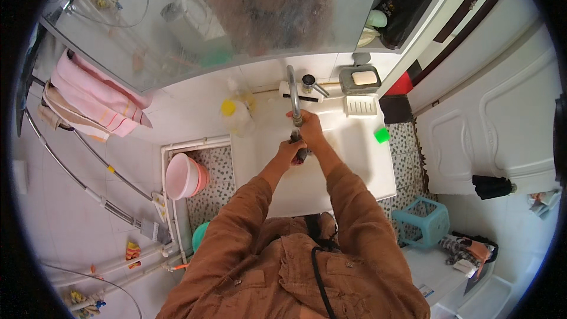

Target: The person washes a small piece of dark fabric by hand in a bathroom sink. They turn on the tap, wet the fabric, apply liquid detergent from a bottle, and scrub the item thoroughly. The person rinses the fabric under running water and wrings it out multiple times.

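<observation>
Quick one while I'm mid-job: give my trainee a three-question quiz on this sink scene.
1. True or false: both hands are over the white sink, at the spout end of the curved metal tap.
2. Which thing lies on the sink's right edge? A) a green block B) a red cup C) a blue brush
3. Fill in: the yellow-capped bottle stands to the ____ of the tap, from the person's side.

Key:
1. True: the left hand and right hand meet at the spout.
2. A
3. left
</observation>
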